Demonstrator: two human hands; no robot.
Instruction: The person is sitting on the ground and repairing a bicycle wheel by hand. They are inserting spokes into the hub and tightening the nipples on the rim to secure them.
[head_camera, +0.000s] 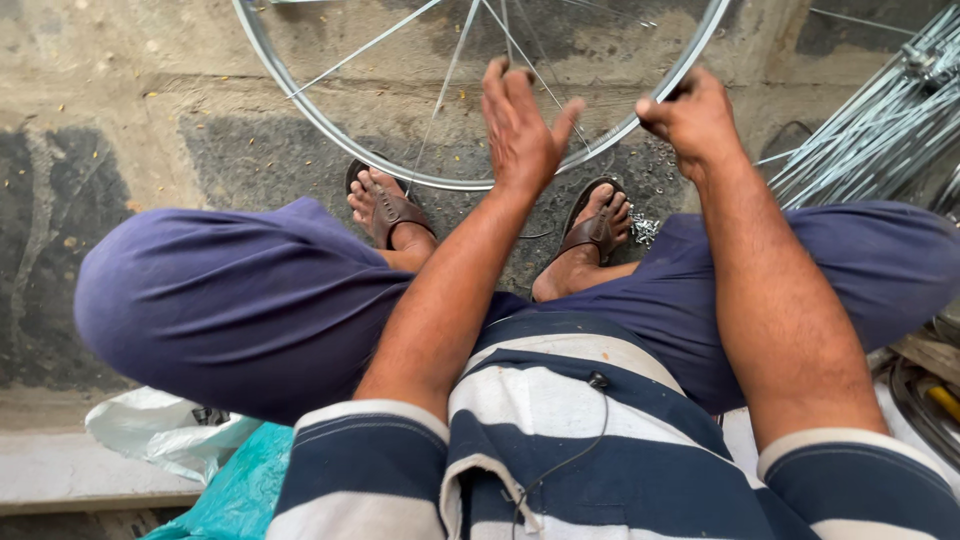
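At the far left, low in the view, a crumpled white plastic bag (160, 425) lies beside a teal plastic bag (235, 490) on the rough concrete floor (100, 150); the person sits above them with knees spread in loose dark-blue trousers (230, 300), feet in brown leather sandals (395, 212); a thin silver bicycle wheel rim with wire spokes (330, 135) stands on the floor just beyond the feet, its lower arc between them. The left hand (520, 125) is spread wide, fingers straight and raised, holding nothing, its fingertips reaching in among the spokes near the rim; the right hand (690, 120) is closed in a tight pinch at the rim's edge, seemingly on a spoke end or nipple, though the piece itself is too small to make out. Judging from this, the work goes best if the open hand steadies the spokes while the pinching one turns its small part evenly; the rim should stay braced by the feet. A small heap of shiny metal bits (645, 228) lies by the right sandal; at the far right a bundle of loose silver spokes (870, 135) fans across the floor.
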